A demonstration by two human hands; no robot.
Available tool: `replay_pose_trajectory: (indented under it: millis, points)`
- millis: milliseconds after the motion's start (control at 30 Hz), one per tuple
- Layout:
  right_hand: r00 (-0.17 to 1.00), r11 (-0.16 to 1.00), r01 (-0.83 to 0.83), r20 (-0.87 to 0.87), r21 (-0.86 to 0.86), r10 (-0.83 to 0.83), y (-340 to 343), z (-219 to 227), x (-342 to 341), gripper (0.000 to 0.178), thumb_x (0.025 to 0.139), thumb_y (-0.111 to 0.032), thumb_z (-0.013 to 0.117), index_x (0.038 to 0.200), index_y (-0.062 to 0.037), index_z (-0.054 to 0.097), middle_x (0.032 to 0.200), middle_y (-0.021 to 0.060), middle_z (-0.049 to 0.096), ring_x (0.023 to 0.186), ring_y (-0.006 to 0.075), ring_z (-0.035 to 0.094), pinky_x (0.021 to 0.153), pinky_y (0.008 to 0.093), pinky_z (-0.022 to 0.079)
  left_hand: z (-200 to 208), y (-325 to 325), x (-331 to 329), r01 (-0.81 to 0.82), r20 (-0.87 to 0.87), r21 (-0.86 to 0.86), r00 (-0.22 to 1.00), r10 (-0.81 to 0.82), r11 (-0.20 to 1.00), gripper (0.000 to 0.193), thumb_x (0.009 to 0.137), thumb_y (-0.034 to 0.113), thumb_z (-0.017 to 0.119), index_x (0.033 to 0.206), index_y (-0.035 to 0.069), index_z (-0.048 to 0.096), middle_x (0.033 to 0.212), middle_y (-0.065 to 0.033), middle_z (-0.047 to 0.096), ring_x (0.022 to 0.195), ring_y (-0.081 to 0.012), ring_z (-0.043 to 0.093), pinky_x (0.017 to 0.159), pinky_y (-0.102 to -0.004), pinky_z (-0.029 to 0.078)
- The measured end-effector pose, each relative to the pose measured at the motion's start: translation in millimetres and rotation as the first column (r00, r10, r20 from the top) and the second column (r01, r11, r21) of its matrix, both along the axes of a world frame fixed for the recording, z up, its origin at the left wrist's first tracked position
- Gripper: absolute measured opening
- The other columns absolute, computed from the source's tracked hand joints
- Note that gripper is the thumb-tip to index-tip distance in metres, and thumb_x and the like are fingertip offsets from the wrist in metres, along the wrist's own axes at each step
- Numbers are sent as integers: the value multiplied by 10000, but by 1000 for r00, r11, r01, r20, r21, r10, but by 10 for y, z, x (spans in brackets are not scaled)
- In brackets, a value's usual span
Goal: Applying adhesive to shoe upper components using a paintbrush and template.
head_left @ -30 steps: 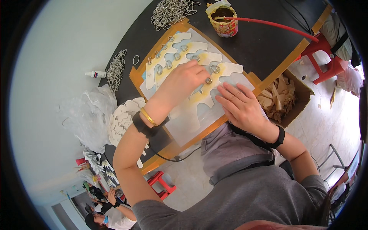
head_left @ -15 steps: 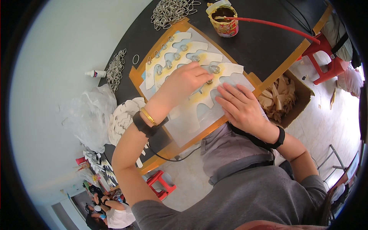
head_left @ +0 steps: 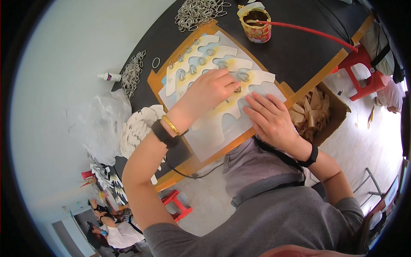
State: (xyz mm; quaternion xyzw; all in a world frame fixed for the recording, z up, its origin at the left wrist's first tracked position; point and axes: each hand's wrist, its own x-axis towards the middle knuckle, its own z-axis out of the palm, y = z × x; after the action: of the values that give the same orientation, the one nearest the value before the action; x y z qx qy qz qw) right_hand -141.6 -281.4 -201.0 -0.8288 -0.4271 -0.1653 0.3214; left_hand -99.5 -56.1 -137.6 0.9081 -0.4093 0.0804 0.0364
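Scalloped white pieces (head_left: 257, 78) lie in rows on a pale sheet (head_left: 207, 147), with yellowish smears on them. Small oval metal rings (head_left: 244, 77) sit along the rows. Over the nearer rows bends my left hand (head_left: 214, 88), its fingers pinched together at a metal ring (head_left: 238, 89) on the nearest piece; the fingers partly cover that ring. Beside it, my right hand (head_left: 270, 118) lies flat at the right end of the nearest white piece, fingers stretched and a little apart, holding nothing.
Loose rings (head_left: 199, 15) are heaped at the back, with another pile (head_left: 133, 73) and a white bottle (head_left: 110, 77) at left. A tub of brown paste (head_left: 256, 31) holds a red stick. White pieces (head_left: 139, 132) stack near a plastic bag (head_left: 105, 124). A paper-filled carton (head_left: 332, 122) stands right.
The table scene has shifted slightly to the right in view. My left fingers stay at the same ring and my right hand stays flat. In the background, a person in white has changed posture.
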Motion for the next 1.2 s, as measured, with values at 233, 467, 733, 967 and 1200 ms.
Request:
replay_pose_trajectory:
  millis: [233,467,733,967,1200]
  points:
    - [1000,1000,-24,-2,-5,24,8,49,-61,323,764,-92,638,1084,-48,614,1227,131,583,1190,275,520,991,438,375,113,13,-36,11,-65,65,998,-7,998,272,727,53,610,990,63,676,908,-35,625,880,-201,583,756,-311,506]
    - [1000,1000,-15,17,-23,15,-69,30,-113,316,766,-101,640,1079,-62,625,1232,127,591,1196,261,526,1005,419,370,473,124,132,-344,-80,-235,939,335,909,232,838,80,613,1061,96,673,985,-87,600,851,-244,597,730,-325,503]
    - [999,999,-19,41,-40,21,-5,57,-60,298,770,-112,635,1066,-71,634,1240,121,593,1192,255,535,1002,406,377,162,521,1520,-431,-52,-44,902,429,901,276,791,45,636,1065,49,669,947,-139,645,904,-308,612,771,-379,504]
    - [1000,999,-13,-14,-33,12,4,-15,-50,300,777,-106,633,1075,-75,629,1245,118,589,1216,243,521,1036,432,336,-204,277,2058,-402,-113,45,907,405,914,184,785,29,653,968,10,649,946,-160,653,943,-349,602,824,-421,485]
    - [999,998,-23,-31,-50,21,-56,-21,-81,382,749,-93,651,1128,-93,605,1276,123,564,1240,240,503,1071,454,291,-300,167,2113,-495,-176,-173,866,468,851,192,763,9,669,949,-11,626,905,-188,661,828,-334,646,713,-389,511]
